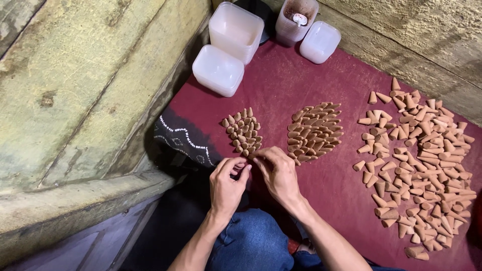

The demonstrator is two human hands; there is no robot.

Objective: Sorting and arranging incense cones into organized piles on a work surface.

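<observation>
Head view: left hand (227, 184) and right hand (279, 173) meet at the dark red cloth's (281, 90) near edge, fingers pinched, seemingly on small tan clay cones (242, 131). Loose cone heap (419, 160) lies right; white plastic tubs (219, 69) crowd the far corner.

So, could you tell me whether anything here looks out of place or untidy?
Mostly no: two tidy cone clusters lie by the hands. Only the large pile of cones at the right is strewn loosely, pointing every way.
</observation>
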